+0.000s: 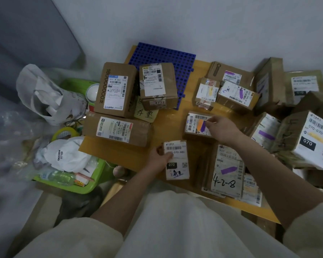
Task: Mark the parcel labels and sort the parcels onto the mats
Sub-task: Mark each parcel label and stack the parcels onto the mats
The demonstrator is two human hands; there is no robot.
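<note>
**Hands on two parcels**

Wooden table (119,155) is carrying many parcels. Left hand (158,159) is gripping a small parcel (176,161) at its left edge. Right hand (223,128), fingers pinched together, is touching the label of another parcel (197,124), beside the blue mat (183,60).

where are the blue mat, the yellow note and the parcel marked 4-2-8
blue mat (183,58), head view, bare perforated surface
yellow note (145,114), head view, handwritten lower part
4-2-8 parcel (225,181), head view, handwritten number
</note>
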